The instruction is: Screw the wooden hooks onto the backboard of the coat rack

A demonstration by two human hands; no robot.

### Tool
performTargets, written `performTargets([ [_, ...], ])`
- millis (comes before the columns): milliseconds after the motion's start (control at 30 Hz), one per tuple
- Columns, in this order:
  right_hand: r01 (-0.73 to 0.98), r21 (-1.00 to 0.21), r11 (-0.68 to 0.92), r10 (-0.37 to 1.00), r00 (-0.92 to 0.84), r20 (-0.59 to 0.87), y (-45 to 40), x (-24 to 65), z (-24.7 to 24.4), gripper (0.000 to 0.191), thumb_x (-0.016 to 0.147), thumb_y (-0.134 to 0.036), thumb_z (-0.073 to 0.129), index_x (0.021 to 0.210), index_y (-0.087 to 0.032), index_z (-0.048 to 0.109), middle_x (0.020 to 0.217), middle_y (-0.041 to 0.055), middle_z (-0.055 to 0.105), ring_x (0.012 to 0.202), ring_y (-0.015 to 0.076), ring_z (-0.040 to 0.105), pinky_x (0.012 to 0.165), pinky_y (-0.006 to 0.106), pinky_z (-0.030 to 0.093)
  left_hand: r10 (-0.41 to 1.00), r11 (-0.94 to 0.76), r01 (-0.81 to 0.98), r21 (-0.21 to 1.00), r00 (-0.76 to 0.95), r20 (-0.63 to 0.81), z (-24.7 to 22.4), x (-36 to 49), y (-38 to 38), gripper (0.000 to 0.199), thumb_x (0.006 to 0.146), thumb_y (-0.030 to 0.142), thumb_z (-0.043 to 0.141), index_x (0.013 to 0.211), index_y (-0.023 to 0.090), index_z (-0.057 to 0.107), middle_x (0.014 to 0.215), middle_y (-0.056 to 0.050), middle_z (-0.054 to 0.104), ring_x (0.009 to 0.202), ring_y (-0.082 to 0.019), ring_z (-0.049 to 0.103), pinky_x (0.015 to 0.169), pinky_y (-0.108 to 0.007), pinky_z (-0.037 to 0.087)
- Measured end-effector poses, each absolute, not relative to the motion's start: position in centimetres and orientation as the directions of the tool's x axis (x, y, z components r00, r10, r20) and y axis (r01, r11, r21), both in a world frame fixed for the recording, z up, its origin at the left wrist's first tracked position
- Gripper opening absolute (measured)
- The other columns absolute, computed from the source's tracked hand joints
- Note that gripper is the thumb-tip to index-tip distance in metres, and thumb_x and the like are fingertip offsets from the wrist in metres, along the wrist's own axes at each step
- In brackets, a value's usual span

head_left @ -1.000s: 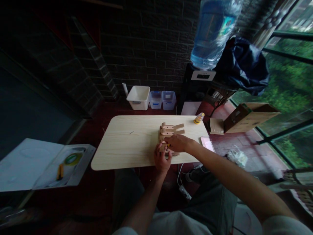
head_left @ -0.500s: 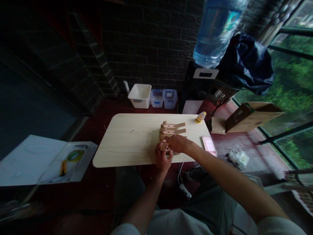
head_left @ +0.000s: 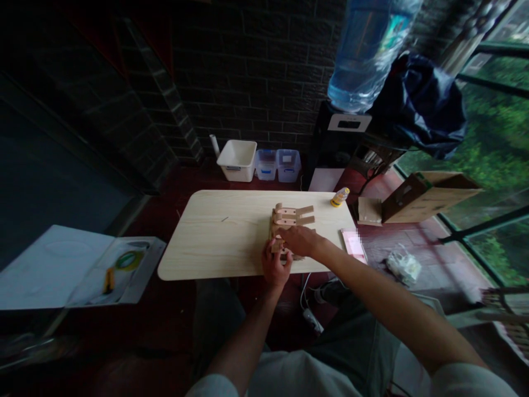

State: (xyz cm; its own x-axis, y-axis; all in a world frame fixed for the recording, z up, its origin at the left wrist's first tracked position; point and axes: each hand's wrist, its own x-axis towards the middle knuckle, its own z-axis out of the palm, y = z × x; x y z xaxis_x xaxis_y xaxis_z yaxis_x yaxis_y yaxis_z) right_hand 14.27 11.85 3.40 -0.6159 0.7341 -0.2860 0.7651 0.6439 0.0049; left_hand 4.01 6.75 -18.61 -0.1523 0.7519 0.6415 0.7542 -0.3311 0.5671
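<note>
A tan construction that looks like cardboard [head_left: 305, 211] sits on the right half of the pale wood-grain table [head_left: 223, 251]. It has several raised strips with dark dots, and some strip ends stick out to the right. My left hand [head_left: 276, 269] grips its near left corner, thumb and fingers curled around a small tan piece. From the right, my right hand [head_left: 301, 241] reaches across the top, fingers bent down and pressed together close to my left fingertips. Whatever lies under the right fingers is hidden.
Near the table's far right corner stands a small yellow-capped bottle [head_left: 339, 197]. A pink-and-white flat item [head_left: 354, 246] lies at the right edge, and a thin dark stick [head_left: 225, 219] lies left of centre. An open white case [head_left: 140, 275] is at left; a water dispenser [head_left: 336, 149] stands behind.
Both hands stay at the same spot on the tan construction, with barely any finger movement. The whole view has shifted very slightly.
</note>
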Motion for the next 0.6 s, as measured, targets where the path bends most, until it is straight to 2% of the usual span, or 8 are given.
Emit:
performTargets([
  [333, 0.786, -0.027, 0.618, 0.742, -0.594, -0.309, 11.5, 15.5, 4.2, 0.036, 0.099, -0.037, 0.049, 0.124, -0.013, 0.056, 0.109, 0.0216, 0.072, 0.100, 0.0321, 0.072, 0.077, 0.038, 0.056, 0.741, -0.360, 0.741, 0.567, -0.142, 0.656, -18.7, 3.9, 6.8, 0.039, 0.086, 0.027, 0.066, 0.123, 0.021, 0.062, 0.143, -0.016, 0.054, 0.140, -0.031, 0.044, 0.109, -0.052, 0.045],
  [600, 0.756, -0.025, 0.655, 0.716, -0.630, -0.301, 11.6, 15.2, 4.1, 0.030, 0.100, -0.028, 0.047, 0.124, -0.014, 0.058, 0.110, 0.0193, 0.073, 0.100, 0.0313, 0.072, 0.075, 0.038, 0.057, 0.747, -0.344, 0.750, 0.565, -0.146, 0.649, -18.7, 3.9, 6.7, 0.041, 0.086, 0.027, 0.067, 0.126, 0.021, 0.061, 0.142, -0.015, 0.054, 0.140, -0.031, 0.044, 0.110, -0.052, 0.044],
])
